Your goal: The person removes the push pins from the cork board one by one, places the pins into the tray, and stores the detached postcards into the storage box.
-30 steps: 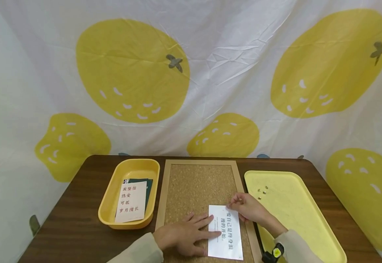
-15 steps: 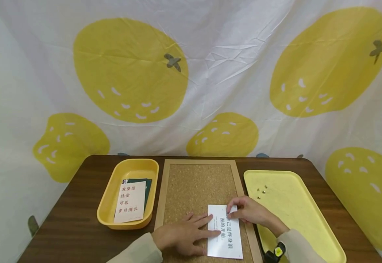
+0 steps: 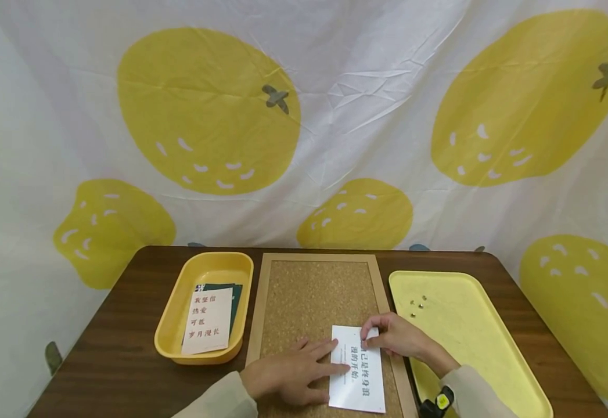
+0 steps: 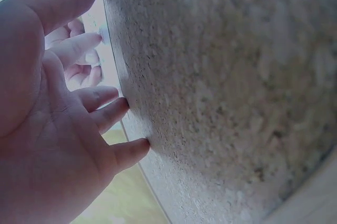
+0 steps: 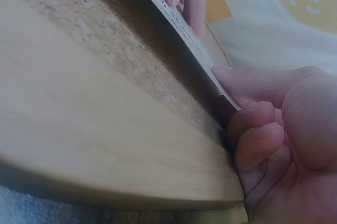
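Observation:
A white card (image 3: 358, 386) printed with dark characters lies sideways over the lower right of a cork board (image 3: 316, 296). My left hand (image 3: 295, 374) is spread, two fingertips on the card's left part and other fingers on the cork. In the left wrist view, fingertips (image 4: 138, 149) meet the cork surface. At the card's upper right my right hand (image 3: 400, 337) pinches its edge. The right wrist view shows the thumb (image 5: 245, 81) on top of the card and curled fingers under its edge, which stands off the board there.
Left of the board is a yellow bin (image 3: 170, 328) holding a pink card (image 3: 207, 322) with red characters over dark green cards (image 3: 236, 302). On the right, a pale yellow tray (image 3: 471, 337) bears several small metal pieces (image 3: 421, 305). A lemon-patterned curtain (image 3: 335, 139) hangs behind the table.
My right hand has shifted from the card's top right corner slightly down and inward, so its fingers now cover the first printed characters. The left hand stays spread in place.

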The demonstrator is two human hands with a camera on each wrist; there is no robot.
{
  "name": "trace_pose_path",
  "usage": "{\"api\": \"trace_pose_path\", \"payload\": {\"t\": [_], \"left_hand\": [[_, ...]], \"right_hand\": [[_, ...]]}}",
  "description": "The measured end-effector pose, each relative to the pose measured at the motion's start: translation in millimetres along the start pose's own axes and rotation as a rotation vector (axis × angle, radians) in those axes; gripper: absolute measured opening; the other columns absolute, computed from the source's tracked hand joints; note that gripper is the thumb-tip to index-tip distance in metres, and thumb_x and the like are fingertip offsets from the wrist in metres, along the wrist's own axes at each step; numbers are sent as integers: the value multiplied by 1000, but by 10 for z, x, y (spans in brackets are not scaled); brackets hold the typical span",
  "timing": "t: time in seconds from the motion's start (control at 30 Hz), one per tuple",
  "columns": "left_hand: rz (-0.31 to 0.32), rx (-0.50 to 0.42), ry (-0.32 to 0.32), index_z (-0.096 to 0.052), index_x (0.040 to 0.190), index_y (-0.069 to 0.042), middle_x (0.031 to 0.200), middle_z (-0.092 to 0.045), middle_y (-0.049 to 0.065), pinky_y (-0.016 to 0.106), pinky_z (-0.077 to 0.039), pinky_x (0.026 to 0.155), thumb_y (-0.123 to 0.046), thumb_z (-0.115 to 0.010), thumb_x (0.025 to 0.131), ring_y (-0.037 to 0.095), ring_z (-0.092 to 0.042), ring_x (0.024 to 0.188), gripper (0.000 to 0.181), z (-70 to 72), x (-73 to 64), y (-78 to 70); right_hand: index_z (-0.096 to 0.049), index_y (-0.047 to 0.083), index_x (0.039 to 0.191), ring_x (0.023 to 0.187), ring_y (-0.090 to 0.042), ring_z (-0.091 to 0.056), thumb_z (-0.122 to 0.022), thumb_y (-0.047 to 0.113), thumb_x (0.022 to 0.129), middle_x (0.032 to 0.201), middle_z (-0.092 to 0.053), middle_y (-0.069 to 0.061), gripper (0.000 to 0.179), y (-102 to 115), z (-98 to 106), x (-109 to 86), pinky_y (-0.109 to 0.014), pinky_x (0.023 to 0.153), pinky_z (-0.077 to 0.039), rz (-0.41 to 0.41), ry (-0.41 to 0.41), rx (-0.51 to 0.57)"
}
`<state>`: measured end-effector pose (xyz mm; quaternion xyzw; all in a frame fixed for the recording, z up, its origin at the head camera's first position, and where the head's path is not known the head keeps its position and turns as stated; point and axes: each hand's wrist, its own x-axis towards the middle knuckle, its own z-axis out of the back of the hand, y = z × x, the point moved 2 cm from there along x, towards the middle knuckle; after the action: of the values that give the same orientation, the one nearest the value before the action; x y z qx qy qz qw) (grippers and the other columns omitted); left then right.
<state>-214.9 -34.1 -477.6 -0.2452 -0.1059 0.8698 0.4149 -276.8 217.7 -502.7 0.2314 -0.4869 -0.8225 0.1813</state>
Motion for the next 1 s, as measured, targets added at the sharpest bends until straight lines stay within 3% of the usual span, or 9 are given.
{"api": "trace_pose_path", "payload": {"t": [0.17,0.4,0.5,0.87,1.0], "left_hand": [[-5,-5,-39,-33,152,-44,165,-18,-1,50,-24,120,-46,-56,99,19,-20,151,58,22,-37,-1],[-84,64,-180,-38,153,-32,162,-28,9,45,-28,119,-42,-54,100,26,-28,148,56,107,-123,10],[-99,35,-209,-40,152,-29,161,-29,10,46,-29,118,-42,-54,101,28,-29,148,55,139,-153,34],[-102,15,-317,-45,149,-22,156,-38,11,45,-35,115,-32,-59,100,27,-37,143,53,283,-265,103],[-68,-58,-329,-48,148,-19,157,-36,11,46,-33,116,-31,-59,100,28,-34,145,51,340,-338,151]], "right_hand": [[-69,7,93,46,-8,-41,-75,13,86,78,-65,-4,11,9,-1,-2,-18,39,-34,-1,-1,1],[-68,7,92,46,-8,-42,-75,13,86,80,-63,-4,11,22,1,-1,-18,39,-33,-3,-3,-7],[-68,7,91,47,-8,-42,-75,13,86,81,-63,-4,10,28,-1,-2,-18,39,-33,-2,-5,-10],[-68,6,91,46,-8,-41,-75,12,86,79,-65,-4,10,42,-9,-8,-18,39,-33,-4,-5,-10],[-68,6,91,47,-8,-41,-75,12,86,78,-64,-3,10,42,-11,-9,-18,39,-33,-14,-5,2]]}}
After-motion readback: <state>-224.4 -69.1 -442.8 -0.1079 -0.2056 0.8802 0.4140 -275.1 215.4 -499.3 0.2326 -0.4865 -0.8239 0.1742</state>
